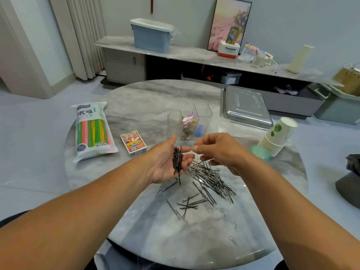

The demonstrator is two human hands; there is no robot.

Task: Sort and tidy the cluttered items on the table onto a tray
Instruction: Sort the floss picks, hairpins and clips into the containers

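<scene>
closest to us on the round tabletop point(148, 98) there's a loose pile of bobby pins and paper clips point(209, 178), a few strays scattered nearer our side of it. just above the pile our left hand point(167, 162) is palm up, cupping a bundle of black bobby pins point(177, 160). our right hand point(218, 151) sits beside it over the pile, thumb and forefinger pinched together; can't tell if that grip has anything in it. beyond the pile sits a clear divided organizer point(190, 121), farther right of that the metal tray point(245, 108).
</scene>
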